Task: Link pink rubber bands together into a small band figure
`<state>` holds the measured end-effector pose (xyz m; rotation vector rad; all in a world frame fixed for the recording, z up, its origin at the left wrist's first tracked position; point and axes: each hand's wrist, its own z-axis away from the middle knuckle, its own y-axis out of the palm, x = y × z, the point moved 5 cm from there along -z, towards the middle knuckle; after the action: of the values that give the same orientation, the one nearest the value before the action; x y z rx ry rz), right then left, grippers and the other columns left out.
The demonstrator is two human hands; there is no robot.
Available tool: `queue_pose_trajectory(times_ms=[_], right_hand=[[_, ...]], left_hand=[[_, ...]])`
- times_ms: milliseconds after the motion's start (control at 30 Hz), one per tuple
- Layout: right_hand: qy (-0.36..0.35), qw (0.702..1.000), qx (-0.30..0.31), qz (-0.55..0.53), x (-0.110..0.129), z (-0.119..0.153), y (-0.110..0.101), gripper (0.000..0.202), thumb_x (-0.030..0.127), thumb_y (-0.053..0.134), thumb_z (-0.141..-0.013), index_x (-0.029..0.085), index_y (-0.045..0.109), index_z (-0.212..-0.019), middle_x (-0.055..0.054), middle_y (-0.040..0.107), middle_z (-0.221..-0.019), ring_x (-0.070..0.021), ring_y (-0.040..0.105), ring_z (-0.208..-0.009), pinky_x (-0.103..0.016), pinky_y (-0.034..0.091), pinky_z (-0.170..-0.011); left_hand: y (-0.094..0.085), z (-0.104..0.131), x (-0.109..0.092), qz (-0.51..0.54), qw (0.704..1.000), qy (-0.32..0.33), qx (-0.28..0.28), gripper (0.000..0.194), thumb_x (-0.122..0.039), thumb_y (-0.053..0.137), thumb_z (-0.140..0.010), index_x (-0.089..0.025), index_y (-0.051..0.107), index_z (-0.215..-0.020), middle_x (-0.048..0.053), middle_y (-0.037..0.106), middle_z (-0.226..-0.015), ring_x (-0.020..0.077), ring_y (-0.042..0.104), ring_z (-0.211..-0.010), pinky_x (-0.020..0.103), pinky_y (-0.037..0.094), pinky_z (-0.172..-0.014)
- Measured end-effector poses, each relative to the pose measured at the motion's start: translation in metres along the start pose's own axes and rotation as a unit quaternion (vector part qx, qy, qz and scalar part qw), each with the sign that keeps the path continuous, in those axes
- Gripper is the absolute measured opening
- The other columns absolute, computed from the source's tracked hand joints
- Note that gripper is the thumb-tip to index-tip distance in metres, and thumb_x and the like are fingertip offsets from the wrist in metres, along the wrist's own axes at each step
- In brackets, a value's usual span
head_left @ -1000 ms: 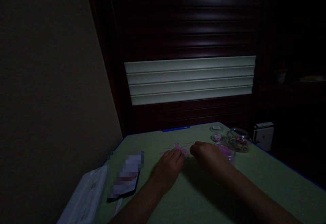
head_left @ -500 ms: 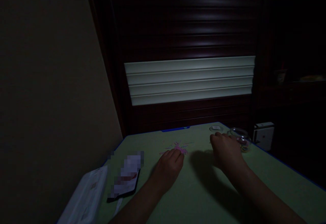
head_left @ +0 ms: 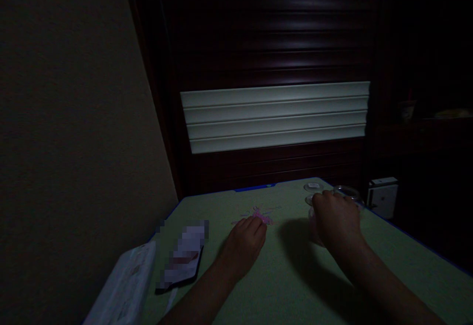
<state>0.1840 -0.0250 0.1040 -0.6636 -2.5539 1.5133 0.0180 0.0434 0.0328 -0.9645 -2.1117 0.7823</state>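
Observation:
My left hand (head_left: 246, 241) rests on the table with curled fingers, their tips at the near edge of a small heap of pink and purple pieces (head_left: 261, 216). Whether a piece is pinched there is hidden. My right hand (head_left: 338, 219) is closed, back upward, on the right side of the table. Partly behind it shows a clear container (head_left: 316, 231) with something pinkish inside; I cannot tell whether the fingers touch it. Beyond this hand stands a clear round jar (head_left: 346, 191), mostly covered. A clear disc, perhaps a lid (head_left: 313, 187), lies at the back.
The green table (head_left: 273, 290) has a blue edge. On the left lie a blurred phone-like object (head_left: 185, 256) and a white package (head_left: 123, 283). A white box (head_left: 383, 199) stands past the right edge. Behind is a dark slatted panel (head_left: 273, 44). The room is dim.
My right hand has shifted slightly right, covering more of the jar and the yellow rings beside it. The container with pinkish contents now shows at its left. My left hand is nearly still.

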Motion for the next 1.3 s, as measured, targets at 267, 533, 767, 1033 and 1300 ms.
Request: queue_pose_trajectory(times_ms=[267,533,767,1033,1300], right_hand=[[0.007,1.0,0.022,0.0,-0.002,-0.001,0.005,0.024,0.008,0.044,-0.076,0.013,0.066,-0.083,-0.016,0.066,-0.084,-0.0274,0.061,-0.079,-0.036,0.038,-0.065],[-0.01,1.0,0.025,-0.011,0.002,0.001,0.006,0.024,0.007,0.046,-0.073,0.014,0.065,-0.085,-0.014,0.065,-0.085,-0.0276,0.061,-0.079,-0.037,0.039,-0.066],[-0.05,0.998,0.02,-0.042,0.011,-0.001,0.004,0.023,0.003,0.044,-0.073,0.013,0.063,-0.082,-0.014,0.063,-0.085,-0.0252,0.06,-0.08,-0.033,0.039,-0.066],[-0.15,0.98,0.049,-0.118,0.039,0.007,0.014,0.024,0.007,0.04,-0.08,0.016,0.062,-0.083,-0.008,0.064,-0.083,-0.0187,0.06,-0.074,-0.027,0.036,-0.061],[-0.201,0.954,0.139,-0.172,0.057,0.014,0.04,0.018,0.013,0.047,-0.078,0.019,0.064,-0.08,-0.007,0.067,-0.08,-0.0181,0.063,-0.071,-0.024,0.033,-0.053]], left_hand=[[-0.003,0.0,-0.001,0.003,1.0,0.001,-0.002,0.016,-0.009,0.037,-0.088,-0.015,0.052,-0.088,0.005,0.055,-0.084,0.0187,0.054,-0.078,0.035,0.047,-0.072],[-0.001,0.0,0.0,0.009,1.0,-0.007,0.019,0.012,-0.008,0.043,-0.085,-0.014,0.053,-0.088,0.006,0.055,-0.085,0.0196,0.053,-0.079,0.036,0.047,-0.072],[0.001,-0.001,0.0,0.014,0.999,-0.014,0.029,0.011,-0.008,0.044,-0.085,-0.014,0.053,-0.088,0.005,0.055,-0.086,0.0198,0.052,-0.08,0.036,0.047,-0.073],[0.001,-0.001,0.001,0.025,0.998,-0.037,0.053,0.011,-0.01,0.043,-0.086,-0.016,0.052,-0.089,0.004,0.054,-0.087,0.0191,0.051,-0.081,0.035,0.045,-0.074],[0.003,0.0,0.004,0.027,0.995,-0.063,0.078,0.012,-0.011,0.041,-0.087,-0.016,0.052,-0.089,0.004,0.054,-0.09,0.019,0.05,-0.085,0.034,0.043,-0.077]])
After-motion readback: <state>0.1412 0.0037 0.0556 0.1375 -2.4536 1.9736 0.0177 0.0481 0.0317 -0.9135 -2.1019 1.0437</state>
